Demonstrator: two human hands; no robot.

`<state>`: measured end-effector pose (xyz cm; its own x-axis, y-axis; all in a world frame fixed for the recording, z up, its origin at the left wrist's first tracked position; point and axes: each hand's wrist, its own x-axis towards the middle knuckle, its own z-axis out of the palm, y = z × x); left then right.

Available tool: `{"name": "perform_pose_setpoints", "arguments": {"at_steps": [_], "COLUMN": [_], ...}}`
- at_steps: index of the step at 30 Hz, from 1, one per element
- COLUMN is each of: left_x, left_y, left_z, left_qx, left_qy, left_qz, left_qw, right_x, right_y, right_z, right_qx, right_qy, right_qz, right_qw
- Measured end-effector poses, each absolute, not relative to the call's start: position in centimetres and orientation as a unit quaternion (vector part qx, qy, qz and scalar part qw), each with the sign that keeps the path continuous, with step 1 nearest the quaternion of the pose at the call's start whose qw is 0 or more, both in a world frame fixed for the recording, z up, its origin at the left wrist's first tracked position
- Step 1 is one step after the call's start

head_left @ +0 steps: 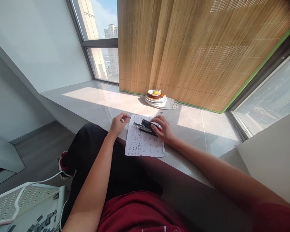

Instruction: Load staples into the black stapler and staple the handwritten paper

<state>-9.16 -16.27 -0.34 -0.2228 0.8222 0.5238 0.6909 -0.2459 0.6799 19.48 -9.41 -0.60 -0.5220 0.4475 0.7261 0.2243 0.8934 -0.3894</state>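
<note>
Right in the middle of it all, a black stapler [148, 127], lying at a slant on a handwritten sheet of paper [145, 146], slim inner rail jutting out toward the left, top arm lifted clear of the base. Over its right end, the right hand [164, 130], fingers curved down, thumb in close, a loose hold on the stapler from above. Across to the left hand [118, 125] now, just beyond the sheet's upper left corner: thumb and forefinger brought together in a pinch, a small thin piece [129, 117] between the tips, too tiny to name for certain. Beneath the sheet, the pale window ledge [192, 140], bright with patches of sun, with the paper's lower left corner poking out past the front edge, above black trousers [90, 145]. Farther back, beyond the paper, a stack of plates [157, 100], white and brown, up close to a tall bamboo blind [183, 48]. Off to the left, window glass [106, 61] with high-rise buildings outside. And down in the lower left, a white cable [44, 179] trailing over a perforated plastic basket [35, 192] with small grey pieces [44, 220] scattered inside.
</note>
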Motion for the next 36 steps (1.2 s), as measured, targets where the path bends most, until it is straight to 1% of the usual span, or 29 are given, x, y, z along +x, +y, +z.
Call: {"name": "perform_pose_setpoints", "arguments": {"at_steps": [3,7,11,17,23,36], "left_x": [-7.9,-6.6,-6.4,-6.2,-6.2,-6.3], "left_y": [-17.0,-17.2,-16.8,-16.3,-15.7,-15.2], "left_z": [-0.2,-0.5,-1.0,-0.7,-0.5,-0.7], "left_qx": [0.648,0.680,0.698,0.729,0.734,0.738], "left_qy": [0.573,0.553,0.543,0.560,0.564,0.573], "left_qz": [0.494,0.468,0.451,0.386,0.350,0.322], "left_qw": [0.092,0.111,0.117,0.074,0.143,0.149], "right_x": [19.1,19.0,19.0,19.0,19.0,18.9], "right_y": [-9.6,-9.1,-9.2,-9.3,-9.2,-9.3], "right_z": [-0.9,-1.5,-1.6,-1.4,-1.4,-1.5], "right_qx": [-0.176,-0.198,-0.206,-0.204,-0.205,-0.199], "right_qy": [-0.901,-0.909,-0.904,-0.904,-0.904,-0.901], "right_qz": [0.122,0.152,0.170,0.169,0.174,0.189], "right_qw": [0.377,0.335,0.334,0.336,0.333,0.337]}}
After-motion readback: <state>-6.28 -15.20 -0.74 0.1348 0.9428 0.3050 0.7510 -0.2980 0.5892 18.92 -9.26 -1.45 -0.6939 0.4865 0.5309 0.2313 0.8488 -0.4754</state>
